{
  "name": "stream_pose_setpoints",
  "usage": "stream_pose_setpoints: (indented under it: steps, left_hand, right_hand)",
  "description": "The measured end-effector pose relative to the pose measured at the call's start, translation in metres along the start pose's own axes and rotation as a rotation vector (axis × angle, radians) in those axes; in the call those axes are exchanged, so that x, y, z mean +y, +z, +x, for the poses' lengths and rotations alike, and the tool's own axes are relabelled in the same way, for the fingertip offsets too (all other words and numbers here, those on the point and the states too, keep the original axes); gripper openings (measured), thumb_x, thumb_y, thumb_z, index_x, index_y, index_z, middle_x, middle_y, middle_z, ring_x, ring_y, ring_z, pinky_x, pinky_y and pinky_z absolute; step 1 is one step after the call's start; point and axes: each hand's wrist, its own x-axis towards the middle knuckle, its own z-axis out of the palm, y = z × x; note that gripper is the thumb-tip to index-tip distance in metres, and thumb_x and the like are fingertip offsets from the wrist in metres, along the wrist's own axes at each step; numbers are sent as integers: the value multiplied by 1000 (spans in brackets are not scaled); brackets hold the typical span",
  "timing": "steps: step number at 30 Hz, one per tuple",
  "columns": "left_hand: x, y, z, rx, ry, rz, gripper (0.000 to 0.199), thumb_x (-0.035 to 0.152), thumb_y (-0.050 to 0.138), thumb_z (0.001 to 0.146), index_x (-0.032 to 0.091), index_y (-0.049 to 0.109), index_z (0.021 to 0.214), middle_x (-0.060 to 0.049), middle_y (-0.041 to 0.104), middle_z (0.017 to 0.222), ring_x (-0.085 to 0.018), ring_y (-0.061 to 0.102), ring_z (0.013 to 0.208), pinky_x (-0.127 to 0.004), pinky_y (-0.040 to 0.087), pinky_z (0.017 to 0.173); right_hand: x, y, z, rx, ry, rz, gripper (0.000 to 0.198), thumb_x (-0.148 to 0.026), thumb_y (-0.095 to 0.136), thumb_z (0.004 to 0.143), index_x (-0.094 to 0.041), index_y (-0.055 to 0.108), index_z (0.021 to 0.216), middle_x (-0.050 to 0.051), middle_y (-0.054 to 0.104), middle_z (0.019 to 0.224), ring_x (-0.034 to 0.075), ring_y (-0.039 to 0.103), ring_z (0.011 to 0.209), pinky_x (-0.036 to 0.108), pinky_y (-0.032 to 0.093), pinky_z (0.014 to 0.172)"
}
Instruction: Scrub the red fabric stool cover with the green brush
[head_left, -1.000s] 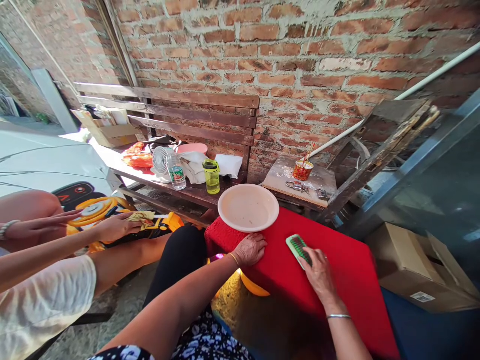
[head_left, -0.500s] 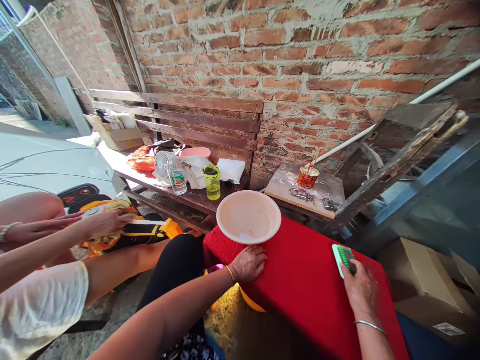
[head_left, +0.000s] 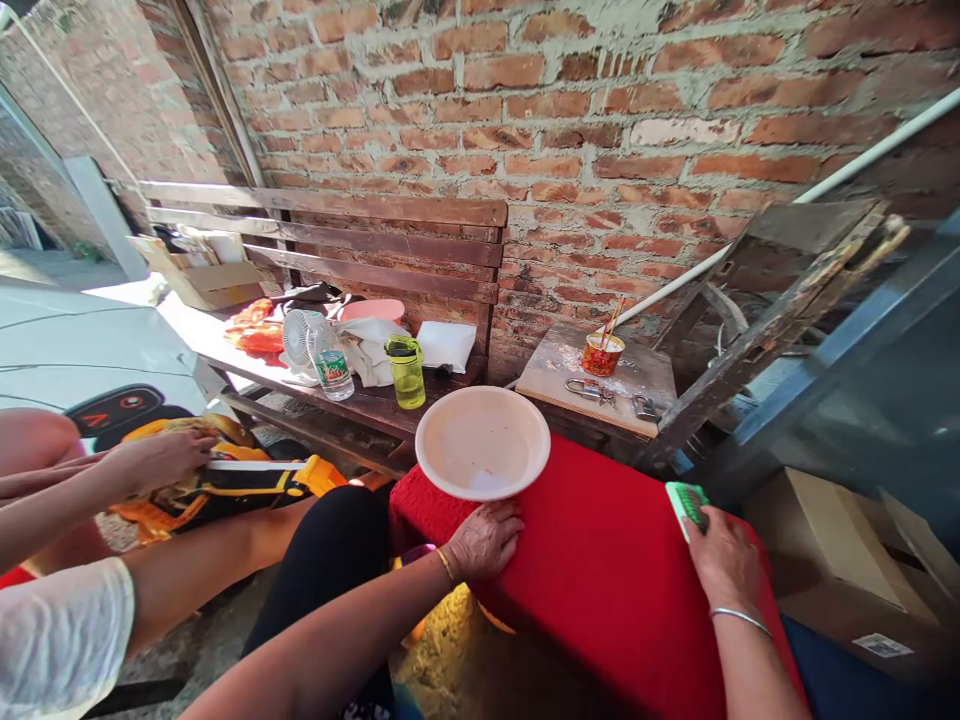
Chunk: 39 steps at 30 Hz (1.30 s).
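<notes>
My right hand (head_left: 724, 558) grips a green scrubbing brush (head_left: 687, 507) by the far right edge of a red cloth (head_left: 585, 560). Its green bristles show on the upper side, and the fingers partly cover it. Resting on the same cloth, my left hand (head_left: 486, 540) lies palm down with slightly bent fingers and nothing visible in it. Just beyond that hand stands a round, pale pink basin (head_left: 482, 445), near or against the fingers; I cannot tell whether they touch. The basin's inside looks nearly bare, with small specks at the bottom.
A wooden bench (head_left: 375, 405) holds a green bottle (head_left: 406, 372), a water bottle (head_left: 332, 372) and a small fan (head_left: 298, 338). A board (head_left: 547, 370) carries a red tub (head_left: 602, 354) and padlocks. Another person's hand (head_left: 161, 460) is at left. Cardboard box (head_left: 832, 560) at right.
The view has turned slightly right, so the surroundings appear further left. My right hand with the brush sits a little nearer the cloth's right edge. My left hand stays by the basin.
</notes>
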Motion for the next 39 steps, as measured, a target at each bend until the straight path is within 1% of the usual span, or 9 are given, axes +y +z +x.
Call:
stream_pose_setpoints:
  steps: [3, 6, 9, 13, 18, 22, 27, 30, 39]
  left_hand:
    - [0, 0, 1, -7, -2, -1, 25, 15, 57, 92, 18, 71, 112, -11, 70, 122, -24, 64, 117, -39, 50, 110]
    - [0, -1, 3, -30, 7, 5, 24, 17, 57, 93, 17, 71, 112, -11, 70, 121, -25, 64, 117, -40, 49, 110]
    - [0, -1, 4, -53, 9, 22, 22, 17, 57, 93, 18, 71, 109, -10, 70, 120, -25, 63, 117, -40, 47, 111]
    - [-1, 0, 6, -38, 10, 31, 21, 18, 55, 95, 19, 71, 109, -10, 70, 118, -25, 63, 115, -41, 48, 110]
    - [-1, 0, 7, -33, 13, 6, 21, 19, 52, 98, 21, 70, 107, -9, 69, 111, -24, 63, 110, -42, 48, 108]
    - [-1, -1, 8, -51, 6, -2, 21, 17, 53, 95, 21, 70, 107, -8, 68, 110, -24, 63, 111, -42, 47, 108]
    - [0, -1, 7, -46, 6, -21, 20, 15, 54, 94, 22, 70, 104, -8, 68, 110, -24, 62, 111, -41, 47, 108]
    - [0, -1, 7, -43, 5, -30, 18, 14, 56, 93, 21, 70, 103, -8, 68, 109, -23, 62, 110, -40, 47, 107]
    - [1, -4, 7, -73, -20, -12, 21, 11, 57, 91, 19, 70, 105, -10, 68, 112, -25, 62, 111, -42, 47, 108]
  right_hand:
    - [56, -18, -4, -62, 202, -12, 54, -52, 45, 92, -15, 68, 124, 23, 67, 96, 35, 63, 74, 43, 43, 61]
    - [70, -33, -23, -34, 202, 53, 56, -59, 42, 90, -19, 70, 118, 23, 68, 96, 34, 60, 69, 45, 42, 59]
    - [30, -40, -56, 13, 1, 220, 55, -65, 38, 92, -23, 68, 112, 18, 68, 97, 32, 62, 74, 45, 47, 65]
    - [-67, -36, -116, 55, -395, 494, 47, -63, 38, 99, -25, 65, 109, 11, 69, 98, 28, 66, 88, 41, 52, 77]
    - [-130, -30, -164, 74, -699, 426, 34, -49, 37, 106, -30, 64, 116, 6, 68, 97, 24, 66, 85, 38, 53, 76]
    - [-70, -34, -150, 98, -533, 368, 46, -57, 31, 103, -28, 65, 111, 9, 70, 93, 27, 68, 81, 43, 55, 73]
    - [59, -60, -135, 68, 100, 204, 55, -76, 35, 87, -33, 66, 98, 15, 67, 84, 37, 65, 67, 56, 53, 65]
    - [76, -74, -145, 81, 253, 199, 53, -80, 39, 82, -36, 65, 97, 17, 66, 85, 41, 64, 70, 61, 53, 65]
    - [-68, -47, -199, 76, -573, 443, 39, -59, 41, 103, -31, 66, 114, 8, 73, 100, 27, 71, 91, 43, 58, 79]
